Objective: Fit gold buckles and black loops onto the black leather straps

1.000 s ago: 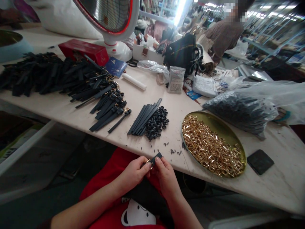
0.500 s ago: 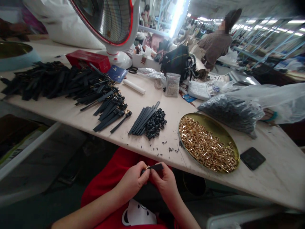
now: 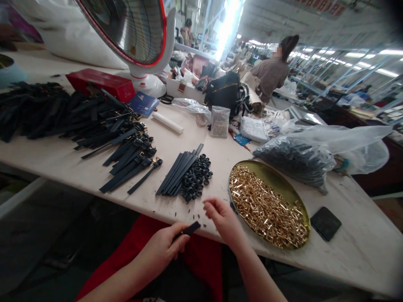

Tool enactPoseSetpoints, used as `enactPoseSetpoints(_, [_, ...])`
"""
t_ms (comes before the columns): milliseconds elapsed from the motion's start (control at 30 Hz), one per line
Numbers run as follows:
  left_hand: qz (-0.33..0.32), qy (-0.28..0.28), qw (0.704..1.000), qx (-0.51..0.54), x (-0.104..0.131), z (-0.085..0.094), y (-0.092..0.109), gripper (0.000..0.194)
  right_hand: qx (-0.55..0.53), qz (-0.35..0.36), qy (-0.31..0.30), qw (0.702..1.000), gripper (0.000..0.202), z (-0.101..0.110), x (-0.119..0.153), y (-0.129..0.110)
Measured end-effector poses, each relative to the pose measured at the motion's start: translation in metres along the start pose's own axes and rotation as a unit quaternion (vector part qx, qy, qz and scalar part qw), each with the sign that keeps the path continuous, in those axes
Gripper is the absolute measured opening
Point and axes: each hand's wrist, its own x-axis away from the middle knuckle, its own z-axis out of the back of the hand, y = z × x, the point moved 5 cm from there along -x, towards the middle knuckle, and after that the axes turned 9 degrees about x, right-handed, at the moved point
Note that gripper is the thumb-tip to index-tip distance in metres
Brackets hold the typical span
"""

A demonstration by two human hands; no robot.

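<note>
My left hand (image 3: 171,242) pinches a short black strap (image 3: 192,227) above my lap, its flat end sticking out to the right. A bit of gold metal shows at the fingertips; the rest of the strap is hidden in the fingers. Off to the right, my right hand (image 3: 222,218) is over the table's front edge, fingers loosely bent and apart, with nothing visible in them. Just beyond it lies a heap of small black loops (image 3: 197,178). Flat black strips (image 3: 176,174) lie beside the loops. A round gold-coloured tray (image 3: 285,184) holds many gold buckles (image 3: 267,209).
Straps with gold fittings (image 3: 126,155) are piled at the left. Behind stand a red box (image 3: 100,84), a heater (image 3: 138,37) and a white tube (image 3: 167,122). A plastic bag (image 3: 296,153) of dark pieces and a black flat object (image 3: 325,223) lie right. A person (image 3: 270,71) stands farther back.
My right hand has let go of the strap and moved up and right, toward the loops. My left hand keeps the strap and has shifted left. The view has turned slightly right.
</note>
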Motion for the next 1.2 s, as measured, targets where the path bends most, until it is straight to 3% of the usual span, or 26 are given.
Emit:
enactPoseSetpoints(33, [0.006, -0.001, 1.000, -0.001, -0.005, 0.001, 0.001, 0.025, 0.113, 0.021, 0.068, 0.991, 0.020, 0.011, -0.019, 0.002])
enactPoseSetpoints(67, [0.011, 0.007, 1.000, -0.001, -0.010, 0.003, 0.001, 0.025, 0.153, 0.026, 0.089, 0.984, 0.018, 0.015, -0.036, 0.006])
enactPoseSetpoints(200, [-0.002, 0.049, 0.999, -0.004, -0.026, 0.014, 0.001, 0.026, 0.226, 0.023, 0.092, 0.970, 0.014, 0.009, -0.080, 0.017])
enactPoseSetpoints(367, [0.007, 0.058, 0.998, 0.006, -0.033, 0.018, -0.003, 0.026, 0.247, 0.016, 0.081, 0.966, 0.013, -0.001, -0.082, 0.020])
enactPoseSetpoints(567, [-0.006, 0.058, 0.998, 0.001, -0.024, 0.014, 0.003, 0.026, 0.181, -0.013, 0.097, 0.979, 0.009, 0.002, -0.083, 0.027])
enactPoseSetpoints(733, [-0.041, 0.099, 0.994, -0.029, -0.010, 0.018, 0.016, 0.026, 0.047, -0.050, 0.102, 0.992, 0.010, 0.008, -0.061, 0.030])
enactPoseSetpoints(867, [-0.065, 0.124, 0.989, -0.045, -0.004, 0.014, 0.026, 0.029, -0.110, -0.078, 0.037, 0.990, 0.030, -0.007, -0.022, 0.015])
enactPoseSetpoints(1067, [-0.102, 0.168, 0.966, -0.171, 0.004, 0.007, 0.028, 0.026, -0.254, -0.095, 0.010, 0.963, 0.040, -0.035, 0.021, -0.007])
enactPoseSetpoints(1200, [-0.089, 0.187, 0.949, -0.237, 0.011, 0.011, 0.023, 0.025, -0.372, -0.142, -0.002, 0.917, 0.033, -0.044, 0.034, -0.009])
